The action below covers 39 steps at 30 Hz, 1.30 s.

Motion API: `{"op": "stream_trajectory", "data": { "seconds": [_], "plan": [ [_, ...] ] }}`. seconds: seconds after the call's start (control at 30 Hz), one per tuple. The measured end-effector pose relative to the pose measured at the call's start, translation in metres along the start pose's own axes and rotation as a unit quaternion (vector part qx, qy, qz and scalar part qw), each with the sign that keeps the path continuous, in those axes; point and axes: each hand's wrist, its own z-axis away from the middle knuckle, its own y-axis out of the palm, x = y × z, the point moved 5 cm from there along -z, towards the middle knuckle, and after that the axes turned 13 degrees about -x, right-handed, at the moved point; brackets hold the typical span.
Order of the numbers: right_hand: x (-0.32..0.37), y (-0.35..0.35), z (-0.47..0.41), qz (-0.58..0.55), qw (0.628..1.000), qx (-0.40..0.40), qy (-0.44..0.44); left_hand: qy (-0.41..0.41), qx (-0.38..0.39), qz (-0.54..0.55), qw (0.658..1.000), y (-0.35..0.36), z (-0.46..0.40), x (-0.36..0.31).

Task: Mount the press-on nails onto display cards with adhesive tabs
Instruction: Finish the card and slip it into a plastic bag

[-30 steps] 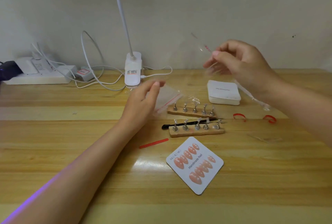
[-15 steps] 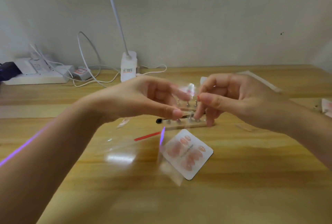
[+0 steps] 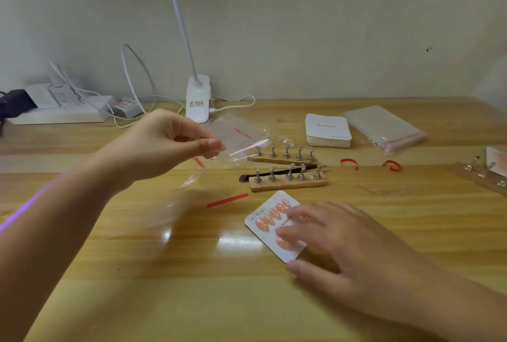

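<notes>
A white display card (image 3: 263, 225) with several peach press-on nails lies on the wooden table (image 3: 137, 273) near the middle. My right hand (image 3: 337, 243) reaches down over the card's right half, fingers spread and blurred, thumb at the card's near corner. My left hand (image 3: 162, 146) is raised above the table and pinches a clear plastic sleeve (image 3: 241, 140) with red print between thumb and fingers. Two wooden nail stands (image 3: 288, 181) with metal pegs sit behind the card, black tweezers (image 3: 247, 177) between them.
A stack of white cards (image 3: 327, 130) and a pack of clear sleeves (image 3: 384, 129) lie at the back right. Red strips (image 3: 227, 200) and curls (image 3: 349, 163) are scattered about. A lamp base (image 3: 198, 100), cables and a power strip (image 3: 57, 114) line the wall. Another stand (image 3: 488, 174) sits at the right edge.
My hands have parted: the right one dropped from the sleeve onto the nail card, while the left keeps the clear sleeve and has lifted it leftward.
</notes>
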Motion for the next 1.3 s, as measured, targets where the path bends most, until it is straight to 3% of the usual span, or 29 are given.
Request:
{"op": "stream_trajectory", "data": {
  "seconds": [0.23,0.3,0.43,0.53,0.67,0.9,1.0,1.17,1.3],
  "plan": [
    [0.003,-0.008,0.01,0.008,0.995,-0.05,-0.085,-0.045,0.04,-0.004,0.998,0.011,0.001,0.015],
    [-0.005,-0.022,0.0,-0.055,0.991,-0.109,-0.053,-0.05,0.049,0.008,0.997,0.014,0.001,0.016],
    [-0.056,-0.043,-0.026,-0.159,0.958,-0.211,0.108,-0.054,0.062,0.026,0.996,0.017,0.001,0.017],
    [-0.093,-0.037,-0.042,-0.108,0.968,-0.156,0.162,-0.061,0.093,0.04,0.993,0.016,0.001,0.02],
    [-0.11,-0.021,-0.056,-0.062,0.984,-0.074,0.151,-0.076,0.166,0.039,0.983,0.013,0.002,0.028],
    [-0.106,-0.021,-0.082,-0.115,0.976,-0.097,0.159,-0.109,0.164,-0.091,0.976,0.015,-0.004,0.058],
    [-0.106,-0.014,-0.093,-0.103,0.979,-0.041,0.17,-0.043,0.123,-0.169,0.977,0.017,-0.009,0.06],
    [-0.108,-0.011,-0.104,-0.078,0.983,0.008,0.164,0.069,0.065,-0.194,0.976,0.027,-0.009,0.043],
    [-0.107,-0.016,-0.104,-0.097,0.982,-0.028,0.157,0.122,0.05,-0.163,0.978,0.053,-0.001,0.021]
  ]
}}
